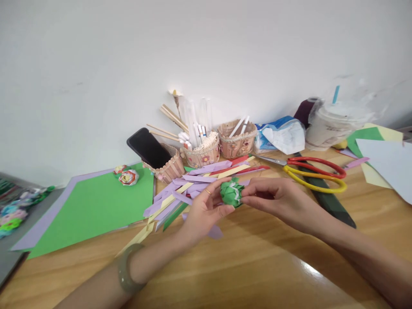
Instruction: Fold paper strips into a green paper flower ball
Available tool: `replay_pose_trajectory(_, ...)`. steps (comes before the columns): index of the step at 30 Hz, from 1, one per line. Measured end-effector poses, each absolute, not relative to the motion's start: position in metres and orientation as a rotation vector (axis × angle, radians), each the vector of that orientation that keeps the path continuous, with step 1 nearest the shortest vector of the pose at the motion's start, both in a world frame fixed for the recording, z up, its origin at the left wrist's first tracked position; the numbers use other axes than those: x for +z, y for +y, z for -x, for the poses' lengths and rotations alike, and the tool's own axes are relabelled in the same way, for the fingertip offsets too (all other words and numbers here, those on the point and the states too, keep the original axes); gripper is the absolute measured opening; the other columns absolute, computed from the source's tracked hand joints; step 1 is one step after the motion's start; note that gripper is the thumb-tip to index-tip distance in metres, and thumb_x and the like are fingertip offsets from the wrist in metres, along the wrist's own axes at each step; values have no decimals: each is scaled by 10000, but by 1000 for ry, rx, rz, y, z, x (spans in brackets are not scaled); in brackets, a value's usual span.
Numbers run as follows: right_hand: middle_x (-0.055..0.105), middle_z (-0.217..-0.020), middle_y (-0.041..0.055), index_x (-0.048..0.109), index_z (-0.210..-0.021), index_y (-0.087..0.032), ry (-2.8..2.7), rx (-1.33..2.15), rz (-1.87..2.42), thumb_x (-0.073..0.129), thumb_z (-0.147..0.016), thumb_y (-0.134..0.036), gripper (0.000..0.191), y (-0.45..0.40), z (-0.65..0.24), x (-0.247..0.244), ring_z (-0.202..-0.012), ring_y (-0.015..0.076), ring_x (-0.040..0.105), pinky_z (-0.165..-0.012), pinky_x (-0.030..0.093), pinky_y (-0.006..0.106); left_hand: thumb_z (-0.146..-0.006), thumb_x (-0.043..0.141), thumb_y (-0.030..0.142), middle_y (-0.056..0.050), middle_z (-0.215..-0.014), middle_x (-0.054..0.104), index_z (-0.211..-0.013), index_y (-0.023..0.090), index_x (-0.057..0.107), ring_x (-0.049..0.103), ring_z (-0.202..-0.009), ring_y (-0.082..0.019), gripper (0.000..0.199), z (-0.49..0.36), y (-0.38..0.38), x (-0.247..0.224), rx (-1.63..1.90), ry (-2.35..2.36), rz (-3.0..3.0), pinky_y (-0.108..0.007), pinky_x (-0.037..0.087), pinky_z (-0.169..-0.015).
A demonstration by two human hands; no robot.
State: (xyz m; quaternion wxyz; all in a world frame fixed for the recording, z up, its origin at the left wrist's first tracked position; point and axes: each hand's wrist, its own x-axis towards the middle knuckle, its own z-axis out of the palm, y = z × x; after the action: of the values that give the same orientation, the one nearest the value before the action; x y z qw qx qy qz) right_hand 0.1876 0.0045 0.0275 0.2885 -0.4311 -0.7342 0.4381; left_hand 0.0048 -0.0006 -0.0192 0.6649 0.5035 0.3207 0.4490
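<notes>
The left hand bears a slender gold-coloured ring, with a broad, smooth, rounded bangle of muted green encircling the bare forearm behind that hand.

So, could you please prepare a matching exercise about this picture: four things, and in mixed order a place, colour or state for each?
1. green paper piece
2. phone
3. scissors
4. straw

A. one red handle, one yellow handle
B. blue, rising from the cup
C. in the fingers of the left hand and right hand
D. leaning in a small basket

Right pairs: 1-C, 2-D, 3-A, 4-B.
</notes>
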Motion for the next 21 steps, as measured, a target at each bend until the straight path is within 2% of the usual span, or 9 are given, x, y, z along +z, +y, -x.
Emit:
replay_pose_trajectory(10,554,-610,-9,601,-678,-174,-1999,1142,1189,545,-781,-295,168,4,-189,29,-553,113,469,-503,363,228,-672,702,235,-57,-1183,579,-1194,243,514,535,-1049,-211,556,-5,-3,-16,998,749,-1194,-359,396,-917)
replay_pose_trajectory(16,575,-623,-3,617,-659,-169,-2007,1193,1151,572,-768,-281,163,6,-191,25,-574,114,484,-529,382,230,-639,722,184,-37,-1119,613,-1123,254,565,566,-964,-183,514,-6,-5,-15,1020,763,-1205,-337,428,-866)
replay_pose_trajectory(21,591,-616,-3,617,-636,-171,-1988,1221,1150,603,-742,-295,164,5,-192,26,-568,119,507,-522,391,231,-636,724,177,-45,-1126,616,-1114,254,575,573,-969,-192,506,-5,-5,-16,1006,753,-1243,-331,443,-842)
